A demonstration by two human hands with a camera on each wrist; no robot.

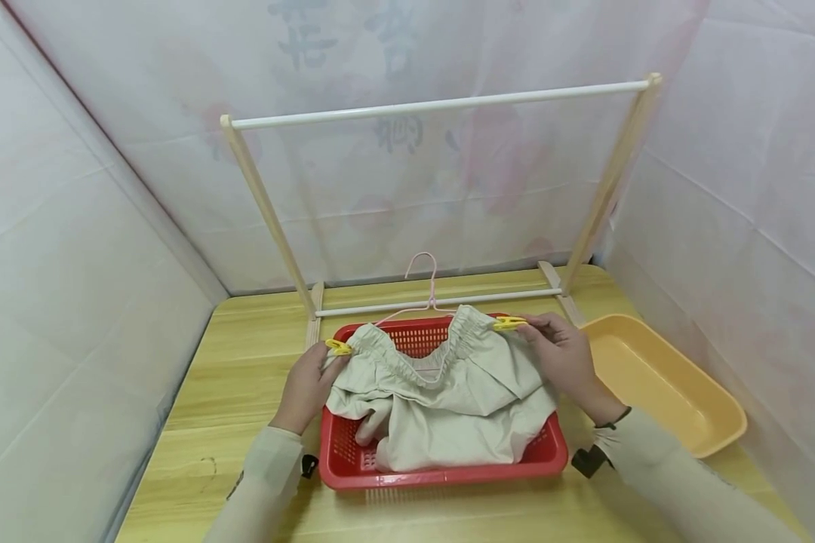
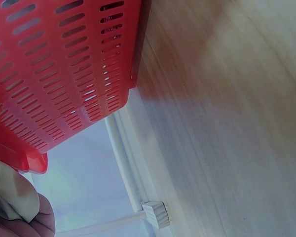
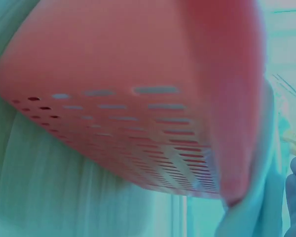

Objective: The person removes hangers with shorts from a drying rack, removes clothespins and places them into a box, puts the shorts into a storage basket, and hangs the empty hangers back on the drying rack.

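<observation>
Cream elastic-waist shorts (image 1: 448, 422) lie spread over a red perforated basket (image 1: 441, 477). The hook of a pink hanger (image 1: 432, 290) rises behind the waistband, its lower part mostly hidden by the cloth. One yellow clothespin (image 1: 339, 347) sits at the waistband's left end, another yellow clothespin (image 1: 509, 323) at its right end. My left hand (image 1: 309, 386) grips the waist corner beside the left clothespin; cloth also shows against its fingers (image 2: 45, 217) in the left wrist view. With thumb and fingers, my right hand (image 1: 565, 358) pinches the outer end of the right clothespin.
Behind the basket stands a rack with wooden legs (image 1: 272, 215) and a white top bar (image 1: 441, 105); its lower white bar (image 1: 339, 310) runs near the tabletop. At the right is a shallow orange tray (image 1: 693, 369). Pale cloth walls (image 1: 61, 249) enclose the wooden table (image 1: 204, 422).
</observation>
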